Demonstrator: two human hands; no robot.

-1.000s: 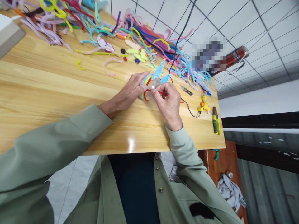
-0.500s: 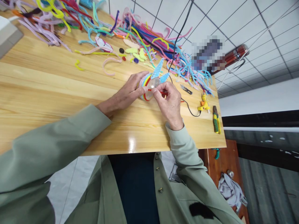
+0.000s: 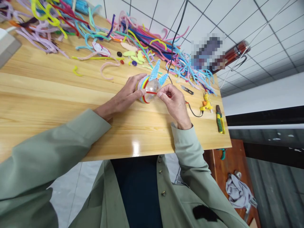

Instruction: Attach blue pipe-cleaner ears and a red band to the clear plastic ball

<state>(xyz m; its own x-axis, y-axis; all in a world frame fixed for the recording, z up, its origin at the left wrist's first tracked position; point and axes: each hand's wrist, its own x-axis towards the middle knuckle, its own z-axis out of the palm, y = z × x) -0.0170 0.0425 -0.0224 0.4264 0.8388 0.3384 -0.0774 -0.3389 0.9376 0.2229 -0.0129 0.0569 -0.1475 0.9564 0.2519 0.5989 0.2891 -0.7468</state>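
A clear, rounded plastic body (image 3: 153,86) lies on its side on the table, with bands of red, yellow, blue and pale purple pipe cleaner round its left part. Two light-blue pointed ears (image 3: 155,71) stand up from its far side. My left hand (image 3: 127,95) wraps round the banded part, thumb on the near side over one end of a red pipe cleaner (image 3: 151,92). That red length runs straight across the clear face. Thumb and forefinger of my right hand (image 3: 174,103) pinch it at the right; its far end is partly hidden by the fingers.
Heaps of coloured pipe cleaners (image 3: 152,38) line the tiled wall. To the right lie thread snips (image 3: 187,90), a yellow glue gun (image 3: 206,104) with a black cord, and green-and-yellow pliers (image 3: 219,119) near the table edge. Small felt-like pieces (image 3: 136,59) lie beyond my hands.
My right hand has drawn a little away from my left, and more of the red pipe cleaner shows straight between them. The view has shifted slightly.
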